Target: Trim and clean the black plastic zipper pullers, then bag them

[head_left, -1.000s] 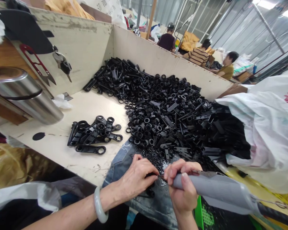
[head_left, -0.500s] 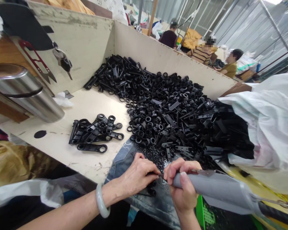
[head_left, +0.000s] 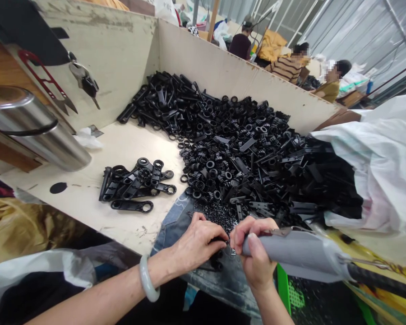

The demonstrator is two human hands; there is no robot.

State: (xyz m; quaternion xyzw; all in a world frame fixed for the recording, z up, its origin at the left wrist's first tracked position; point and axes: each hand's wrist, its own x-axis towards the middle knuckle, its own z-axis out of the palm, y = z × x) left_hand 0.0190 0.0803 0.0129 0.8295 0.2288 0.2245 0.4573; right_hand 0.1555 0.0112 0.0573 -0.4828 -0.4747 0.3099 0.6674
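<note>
My right hand (head_left: 257, 253) is wrapped round the grey body of an electric screwdriver (head_left: 294, 255), which lies nearly level with its tip end toward the left. Thumb and fingertips of my left hand (head_left: 201, 241) are pinched together just beside that tip. Whatever they hold is too small and hidden to name. Below the left hand, black plastic parts (head_left: 217, 262) partly show above a blue denim cloth (head_left: 174, 221). Small screws (head_left: 234, 224) lie just behind the fingers. Several black ring-ended levers (head_left: 133, 206) form a small pile to the left.
A large heap of black plastic parts (head_left: 219, 135) fills the middle of the walled bench. At left stand a steel flask (head_left: 54, 144), red snips (head_left: 43, 76) and keys (head_left: 84, 79). A white sack (head_left: 389, 167) and a green basket (head_left: 284, 289) are at right. Several people sit beyond the wall.
The view has shifted slightly. Both hands stay close together at the screwdriver's tip, and the grip on the screwdriver is unchanged. The small lever pile looks the same.
</note>
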